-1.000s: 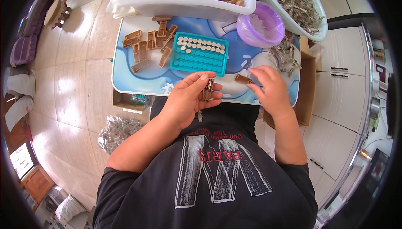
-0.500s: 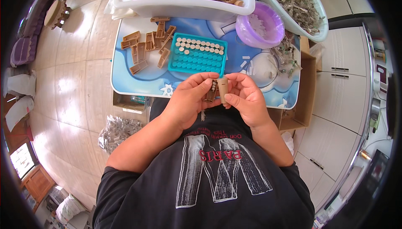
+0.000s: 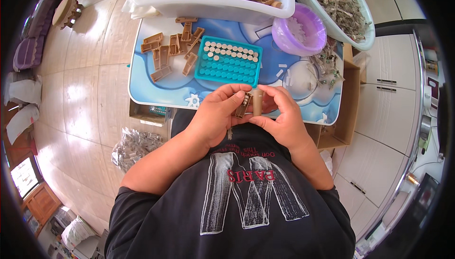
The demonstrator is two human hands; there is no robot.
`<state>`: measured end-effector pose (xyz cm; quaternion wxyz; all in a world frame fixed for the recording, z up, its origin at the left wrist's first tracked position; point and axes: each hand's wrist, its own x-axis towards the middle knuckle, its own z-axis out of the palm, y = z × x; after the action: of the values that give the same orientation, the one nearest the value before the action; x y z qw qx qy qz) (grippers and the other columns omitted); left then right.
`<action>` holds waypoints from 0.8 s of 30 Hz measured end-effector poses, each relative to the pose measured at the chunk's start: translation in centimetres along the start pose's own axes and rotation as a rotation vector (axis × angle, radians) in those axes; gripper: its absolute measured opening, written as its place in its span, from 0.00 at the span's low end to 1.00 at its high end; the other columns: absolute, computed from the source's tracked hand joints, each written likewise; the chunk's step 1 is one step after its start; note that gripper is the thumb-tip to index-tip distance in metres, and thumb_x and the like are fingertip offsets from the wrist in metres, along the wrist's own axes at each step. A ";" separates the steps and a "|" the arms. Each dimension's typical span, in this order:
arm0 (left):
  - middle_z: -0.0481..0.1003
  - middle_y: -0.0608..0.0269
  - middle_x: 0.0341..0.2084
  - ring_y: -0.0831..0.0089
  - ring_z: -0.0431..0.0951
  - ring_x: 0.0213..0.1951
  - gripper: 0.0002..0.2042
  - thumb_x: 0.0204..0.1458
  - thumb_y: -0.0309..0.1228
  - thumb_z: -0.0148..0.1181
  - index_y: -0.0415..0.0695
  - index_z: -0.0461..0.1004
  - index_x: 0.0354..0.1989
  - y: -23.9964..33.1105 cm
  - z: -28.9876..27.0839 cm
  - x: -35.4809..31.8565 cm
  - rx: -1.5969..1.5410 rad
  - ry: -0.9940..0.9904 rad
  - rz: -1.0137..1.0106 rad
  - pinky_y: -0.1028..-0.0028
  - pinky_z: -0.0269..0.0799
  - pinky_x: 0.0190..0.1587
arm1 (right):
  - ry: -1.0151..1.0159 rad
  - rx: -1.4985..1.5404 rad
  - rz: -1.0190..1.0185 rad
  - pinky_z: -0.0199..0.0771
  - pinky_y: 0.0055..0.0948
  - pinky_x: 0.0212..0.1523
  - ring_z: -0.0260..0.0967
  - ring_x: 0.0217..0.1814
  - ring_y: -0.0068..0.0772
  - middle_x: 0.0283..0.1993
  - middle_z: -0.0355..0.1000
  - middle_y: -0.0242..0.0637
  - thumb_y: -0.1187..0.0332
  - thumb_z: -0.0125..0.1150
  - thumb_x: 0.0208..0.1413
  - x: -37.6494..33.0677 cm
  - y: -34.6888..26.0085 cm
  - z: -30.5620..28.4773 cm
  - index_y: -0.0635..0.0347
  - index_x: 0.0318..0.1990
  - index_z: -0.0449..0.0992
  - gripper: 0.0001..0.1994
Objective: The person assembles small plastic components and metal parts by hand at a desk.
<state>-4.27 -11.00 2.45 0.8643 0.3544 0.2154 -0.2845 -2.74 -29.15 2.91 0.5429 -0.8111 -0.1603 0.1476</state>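
My left hand (image 3: pixel 213 112) is closed on a brown plastic half shell (image 3: pixel 243 105), its open side up, with small pale and metallic parts showing inside. Right beside it, my right hand (image 3: pixel 284 113) pinches a smooth tan half shell (image 3: pixel 258 103), rounded side up, thumb at its lower end. The two shells are side by side over the table's near edge; whether they touch I cannot tell. Just beyond my fingers lies a teal tray (image 3: pixel 226 77) of round pockets, with white round pieces (image 3: pixel 237 50) in its far rows.
Several brown shells (image 3: pixel 163 58) lie on the blue patterned table (image 3: pixel 151 91). Behind stands a white bin (image 3: pixel 213 9) heaped with more shells. A purple basin (image 3: pixel 298 49) holds white bits; a pale basket (image 3: pixel 368 31) is piled with wired parts. Clear packets (image 3: pixel 135 147) lie on the floor.
My right hand has turned the tan shell, which now looks narrower, and its thumb has slid down to the lower end. The left hand keeps its hold; the view has shifted slightly.
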 end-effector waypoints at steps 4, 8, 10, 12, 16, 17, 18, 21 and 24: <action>0.71 0.55 0.44 0.68 0.75 0.45 0.18 0.63 0.35 0.36 0.36 0.63 0.52 0.4 0.3 -0.2 -0.009 -0.022 0.028 0.68 0.74 0.47 | 0.155 -0.274 -0.237 0.72 0.31 0.39 0.68 0.39 0.38 0.43 0.66 0.41 0.60 0.74 0.33 0.1 -0.2 0.6 0.62 0.48 0.68 0.32; 0.70 0.56 0.43 0.68 0.74 0.44 0.19 0.63 0.40 0.38 0.37 0.62 0.53 -0.3 0.1 0.0 -0.081 -0.065 0.063 0.68 0.75 0.42 | 0.193 -0.344 -0.283 0.71 0.33 0.38 0.67 0.41 0.40 0.44 0.65 0.40 0.58 0.74 0.31 0.4 -0.6 1.4 0.61 0.47 0.69 0.32; 0.69 0.53 0.44 0.66 0.72 0.46 0.20 0.63 0.40 0.38 0.36 0.62 0.53 -0.5 0.0 -0.1 -0.112 -0.085 0.069 0.67 0.74 0.44 | 0.201 -0.346 -0.281 0.70 0.33 0.39 0.67 0.42 0.40 0.44 0.65 0.39 0.59 0.74 0.31 0.5 -0.6 1.7 0.61 0.46 0.70 0.31; 0.69 0.53 0.45 0.66 0.72 0.47 0.20 0.63 0.40 0.38 0.36 0.61 0.54 -0.4 0.2 -0.2 -0.112 -0.078 0.077 0.67 0.74 0.44 | 0.205 -0.359 -0.284 0.70 0.33 0.39 0.66 0.42 0.40 0.44 0.65 0.39 0.59 0.74 0.31 0.5 -0.6 1.9 0.61 0.46 0.70 0.31; 0.69 0.54 0.45 0.66 0.71 0.47 0.20 0.63 0.40 0.38 0.36 0.61 0.54 -0.4 0.4 -0.3 -0.096 -0.042 0.089 0.67 0.73 0.45 | 0.216 -0.385 -0.290 0.68 0.33 0.39 0.66 0.42 0.40 0.44 0.66 0.38 0.58 0.74 0.30 0.6 -0.4 2.0 0.61 0.46 0.70 0.31; 0.69 0.54 0.45 0.66 0.71 0.47 0.20 0.63 0.40 0.38 0.36 0.61 0.54 -0.4 0.5 -0.3 -0.096 -0.041 0.090 0.67 0.73 0.45 | 0.216 -0.385 -0.290 0.68 0.33 0.39 0.66 0.42 0.40 0.44 0.66 0.38 0.58 0.74 0.30 0.6 -0.4 2.0 0.61 0.46 0.70 0.31; 0.69 0.54 0.45 0.67 0.71 0.47 0.20 0.63 0.40 0.38 0.37 0.61 0.55 -0.3 0.5 -0.4 -0.089 -0.037 0.090 0.68 0.73 0.45 | 0.219 -0.392 -0.297 0.68 0.33 0.40 0.66 0.42 0.40 0.44 0.66 0.38 0.58 0.74 0.30 0.6 -0.4 2.0 0.61 0.46 0.70 0.31; 0.69 0.55 0.45 0.67 0.71 0.47 0.20 0.63 0.40 0.38 0.37 0.61 0.55 -0.4 0.5 -0.5 -0.075 -0.031 0.092 0.69 0.72 0.45 | 0.220 -0.435 -0.314 0.67 0.34 0.40 0.66 0.42 0.40 0.45 0.66 0.38 0.57 0.73 0.31 0.6 -0.5 2.0 0.60 0.46 0.71 0.32; 0.69 0.55 0.45 0.68 0.71 0.47 0.20 0.63 0.40 0.39 0.38 0.61 0.55 -0.4 0.5 -0.5 -0.057 -0.031 0.099 0.69 0.72 0.46 | 0.223 -0.494 -0.331 0.66 0.34 0.41 0.65 0.42 0.39 0.45 0.66 0.37 0.55 0.72 0.31 0.6 -0.7 1.9 0.60 0.46 0.71 0.32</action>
<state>-4.81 -11.46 2.85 0.8903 0.3354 0.1923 -0.2407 -3.06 -27.10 2.78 0.3605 -0.8923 -0.2608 -0.0760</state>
